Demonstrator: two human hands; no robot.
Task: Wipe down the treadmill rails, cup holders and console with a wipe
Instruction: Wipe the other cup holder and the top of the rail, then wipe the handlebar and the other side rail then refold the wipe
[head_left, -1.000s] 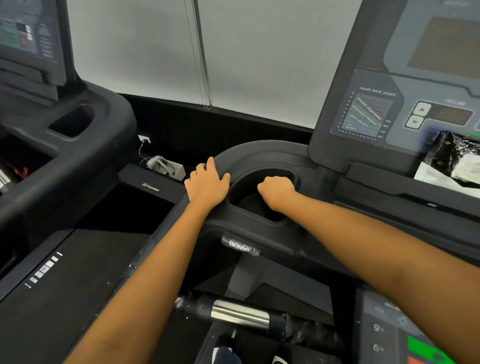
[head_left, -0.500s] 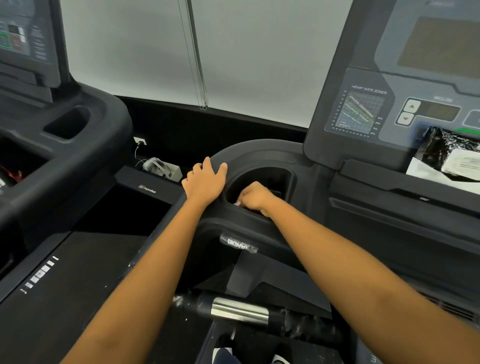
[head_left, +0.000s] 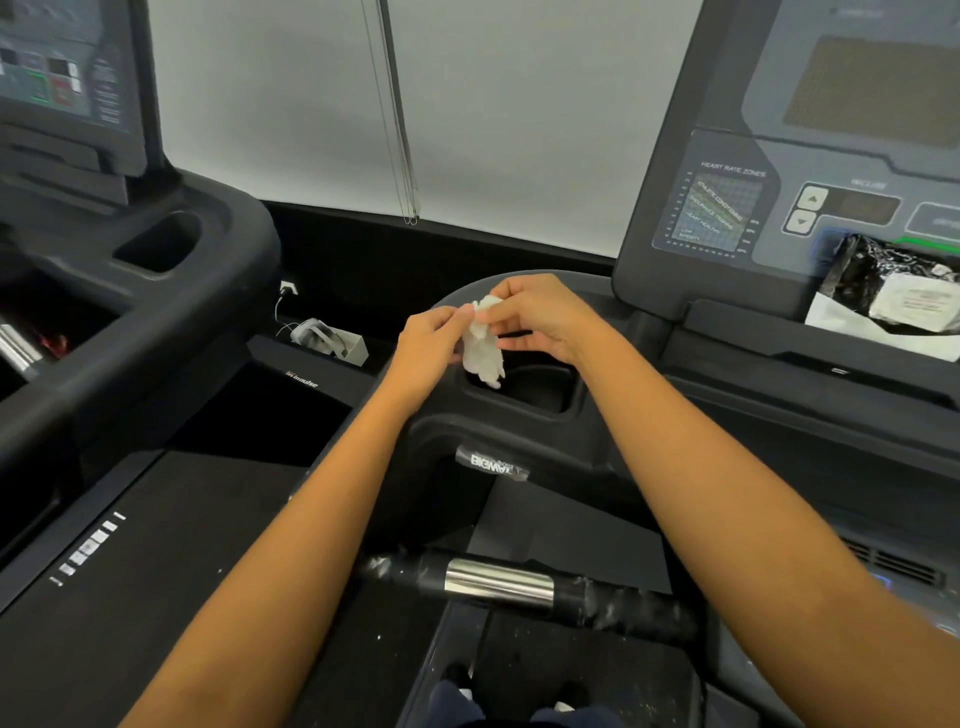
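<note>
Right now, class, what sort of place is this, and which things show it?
Probably a gym: a treadmill console with a heart rate chart, a second treadmill alongside, and a grip bar below.

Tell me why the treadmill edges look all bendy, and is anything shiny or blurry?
Head view: the wide-angle lens bows straight edges, so the console leans and the window blind curves. The chrome band on the handlebar glints with reflected light. The wipe between left hand and right hand looks soft, and the console's small print is too blurred to read fully.
</note>
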